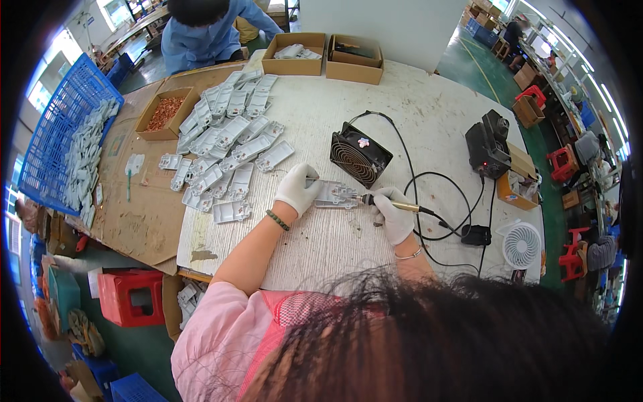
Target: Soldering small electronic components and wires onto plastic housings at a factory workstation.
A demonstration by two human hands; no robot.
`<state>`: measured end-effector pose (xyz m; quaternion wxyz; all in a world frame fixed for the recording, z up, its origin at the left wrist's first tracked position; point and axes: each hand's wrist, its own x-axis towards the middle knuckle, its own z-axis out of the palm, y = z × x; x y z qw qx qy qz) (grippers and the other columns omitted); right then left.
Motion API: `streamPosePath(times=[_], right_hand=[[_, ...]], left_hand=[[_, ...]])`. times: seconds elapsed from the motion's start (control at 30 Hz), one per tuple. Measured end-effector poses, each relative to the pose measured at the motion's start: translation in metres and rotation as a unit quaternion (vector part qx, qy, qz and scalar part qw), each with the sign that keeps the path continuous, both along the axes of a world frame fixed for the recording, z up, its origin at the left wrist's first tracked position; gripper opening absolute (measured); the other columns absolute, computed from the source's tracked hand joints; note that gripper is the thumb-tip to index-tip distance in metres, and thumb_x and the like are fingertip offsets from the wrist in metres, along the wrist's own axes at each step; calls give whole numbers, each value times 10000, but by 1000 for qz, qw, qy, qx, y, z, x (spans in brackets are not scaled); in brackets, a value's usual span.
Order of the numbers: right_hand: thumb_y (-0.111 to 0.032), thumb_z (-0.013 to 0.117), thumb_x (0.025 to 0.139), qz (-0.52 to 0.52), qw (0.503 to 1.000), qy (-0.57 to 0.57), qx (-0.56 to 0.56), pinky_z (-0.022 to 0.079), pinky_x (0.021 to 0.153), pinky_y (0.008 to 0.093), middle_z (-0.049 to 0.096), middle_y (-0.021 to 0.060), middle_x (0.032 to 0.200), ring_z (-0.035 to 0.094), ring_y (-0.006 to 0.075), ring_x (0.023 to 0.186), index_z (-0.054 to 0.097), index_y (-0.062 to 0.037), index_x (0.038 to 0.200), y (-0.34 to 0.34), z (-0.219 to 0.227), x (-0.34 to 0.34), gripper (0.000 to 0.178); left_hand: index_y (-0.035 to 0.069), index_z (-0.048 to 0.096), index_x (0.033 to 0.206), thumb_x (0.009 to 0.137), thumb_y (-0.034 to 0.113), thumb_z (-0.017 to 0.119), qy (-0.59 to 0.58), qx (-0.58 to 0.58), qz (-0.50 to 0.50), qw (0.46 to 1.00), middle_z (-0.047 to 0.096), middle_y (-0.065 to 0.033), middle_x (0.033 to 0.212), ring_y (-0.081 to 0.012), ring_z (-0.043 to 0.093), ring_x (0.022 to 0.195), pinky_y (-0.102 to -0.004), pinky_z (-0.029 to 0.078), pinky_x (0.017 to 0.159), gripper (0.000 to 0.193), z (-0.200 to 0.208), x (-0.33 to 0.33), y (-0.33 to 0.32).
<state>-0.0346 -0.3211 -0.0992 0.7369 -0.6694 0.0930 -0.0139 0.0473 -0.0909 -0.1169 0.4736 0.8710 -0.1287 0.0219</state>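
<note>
My right hand (394, 214), in a white glove, grips a soldering iron (402, 205) with a gold-coloured handle. The iron's tip points left at the right end of a pale grey plastic casing (333, 194); I cannot tell whether they touch. That casing lies on the white table (315, 248) with small parts inside. At its left end is my left hand (297, 190), also gloved, its fingers pinched on what looks like a thin wire. Many similar casings (231, 134) are heaped to the left, and one casing (232, 212) lies close to my left wrist.
A black fan (360, 155) stands beyond the casing. Black cables run right to a dark soldering station (487, 147) beside a small white fan (521, 245). Cardboard boxes (293, 65), a box of copper-coloured pieces (166, 115) and a blue basket (57, 134) surround the heap. Another person (207, 33) sits opposite.
</note>
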Motion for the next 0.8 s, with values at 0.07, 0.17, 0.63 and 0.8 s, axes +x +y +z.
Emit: streamPosePath(times=[0.07, 0.17, 0.63, 0.8], right_hand=[[-183, 551, 898, 2, 1000, 3, 4, 383, 469, 169, 578, -5, 651, 464, 23, 500, 589, -40, 860, 1, 1, 0, 153], [-184, 544, 909, 0, 1000, -3, 14, 369, 466, 162, 578, -5, 651, 458, 23, 496, 585, -45, 866, 1, 0, 0, 151], [-156, 529, 920, -65, 987, -59, 136, 353, 447, 150, 565, 2, 668, 460, 25, 508, 574, -51, 892, -6, -18, 5, 118], [-150, 542, 914, -61, 983, -49, 169, 352, 447, 148, 563, 4, 667, 458, 23, 509, 573, -55, 883, -7, -17, 6, 104]], left_hand=[[20, 574, 881, 800, 135, 663, -18, -6, 0, 1000, 598, -102, 821, -194, 607, 712, -301, 499, 674, 166, -4, 1, 1], [15, 575, 876, 802, 131, 667, -30, -10, 1, 1000, 600, -94, 802, -168, 603, 683, -287, 496, 656, 166, -6, 1, 2], [110, 656, 865, 771, 205, 654, -249, 189, 129, 941, 627, -101, 920, -275, 554, 1000, -417, 414, 861, 134, 14, 12, 24], [148, 659, 945, 812, 264, 631, -222, 352, 191, 889, 641, -89, 975, -277, 536, 1041, -452, 362, 904, 179, 6, 15, 28]])
